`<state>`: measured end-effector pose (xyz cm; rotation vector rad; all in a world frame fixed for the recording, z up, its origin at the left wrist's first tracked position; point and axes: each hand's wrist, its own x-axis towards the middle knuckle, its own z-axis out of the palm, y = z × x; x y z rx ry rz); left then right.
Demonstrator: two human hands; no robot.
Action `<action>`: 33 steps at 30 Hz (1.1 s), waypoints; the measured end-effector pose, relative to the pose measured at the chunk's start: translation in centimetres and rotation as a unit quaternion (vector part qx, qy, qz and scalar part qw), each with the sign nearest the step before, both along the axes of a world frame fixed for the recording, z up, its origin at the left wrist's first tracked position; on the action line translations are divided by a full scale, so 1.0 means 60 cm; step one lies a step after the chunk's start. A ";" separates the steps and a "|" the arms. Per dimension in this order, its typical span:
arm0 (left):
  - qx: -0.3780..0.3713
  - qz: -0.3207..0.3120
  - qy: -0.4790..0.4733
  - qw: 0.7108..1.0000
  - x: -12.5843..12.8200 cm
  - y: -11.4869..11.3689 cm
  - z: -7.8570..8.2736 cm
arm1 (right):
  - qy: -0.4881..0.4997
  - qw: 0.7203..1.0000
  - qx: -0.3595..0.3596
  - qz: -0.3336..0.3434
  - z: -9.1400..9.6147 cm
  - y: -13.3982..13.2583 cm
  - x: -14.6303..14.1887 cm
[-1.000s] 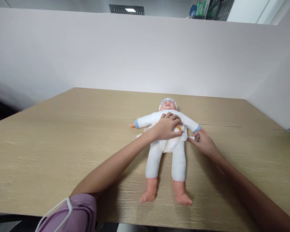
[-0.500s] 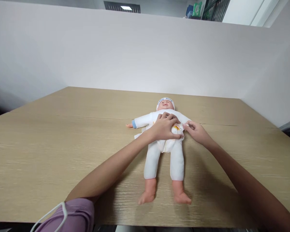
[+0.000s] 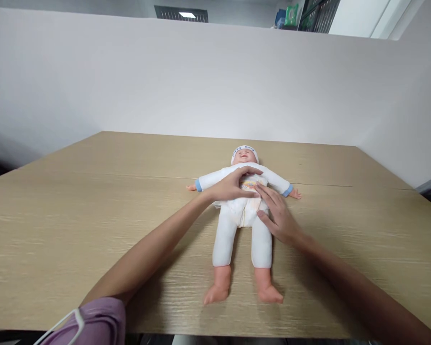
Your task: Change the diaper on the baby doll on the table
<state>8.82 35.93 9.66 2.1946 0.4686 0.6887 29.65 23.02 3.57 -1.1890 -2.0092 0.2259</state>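
Note:
A baby doll [image 3: 262,242] in a white suit and a lettered white cap lies on its back, feet toward me, arms spread. Around its hips is a white diaper [image 3: 244,213] with a coloured print on the front band. My left hand [image 3: 233,184] rests over the doll's belly at the diaper's upper left, thumb and fingers apart around the print. Lying against the diaper's right side is my right hand [image 3: 278,215], its fingers stretched out and the thumb apart. A bit of the diaper's left edge sticks out under my left wrist.
The doll lies on a light wooden table [image 3: 93,215] with a seam running across it. A white partition wall [image 3: 201,81] rises behind the table's far edge. Beyond it, a green package [image 3: 291,15] is visible at the upper right.
My right hand has let go of the diaper's right edge and moved inward and down onto its front. My left hand has shifted slightly left. The doll's right-side forearm has come into view.

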 end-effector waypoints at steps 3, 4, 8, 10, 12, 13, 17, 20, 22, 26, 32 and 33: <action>0.025 0.092 -0.063 0.994 -0.034 -0.005 -0.025 | -0.032 0.999 0.008 -0.005 -0.013 -0.001 0.004; 0.048 0.124 -0.069 0.989 -0.051 -0.008 -0.035 | -0.032 0.999 0.012 -0.012 -0.013 0.000 0.005; 0.130 0.243 -0.017 0.961 -0.138 -0.021 -0.074 | -0.020 0.998 0.047 -0.035 0.009 -0.002 -0.007; 0.152 0.279 0.035 0.947 -0.177 -0.024 -0.089 | -0.021 0.997 0.066 -0.047 0.031 0.000 -0.023; 0.163 0.287 0.094 0.939 -0.201 -0.025 -0.100 | -0.031 0.995 0.076 -0.053 0.055 0.011 -0.046; 0.166 0.287 0.120 0.936 -0.207 -0.024 -0.104 | -0.041 0.995 0.077 -0.056 0.067 0.020 -0.059; 0.159 0.279 0.163 0.933 -0.203 -0.017 -0.116 | -0.098 0.991 0.027 -0.091 0.100 0.067 -0.105; 0.089 0.263 0.138 0.951 -0.200 -0.010 -0.117 | -0.119 0.985 -0.039 -0.122 0.111 0.093 -0.121; 0.038 0.252 0.120 0.960 -0.202 -0.007 -0.112 | -0.121 0.981 -0.071 -0.133 0.115 0.101 -0.123; -0.050 0.240 0.049 0.968 -0.194 -0.009 -0.083 | -0.115 0.980 -0.106 -0.125 0.119 0.100 -0.120; -0.132 0.202 -0.013 0.970 -0.112 -0.012 -0.035 | -0.116 0.979 -0.113 -0.121 0.119 0.096 -0.125; -0.144 0.192 -0.019 0.971 -0.097 -0.012 -0.033 | -0.117 0.980 -0.109 -0.118 0.120 0.096 -0.125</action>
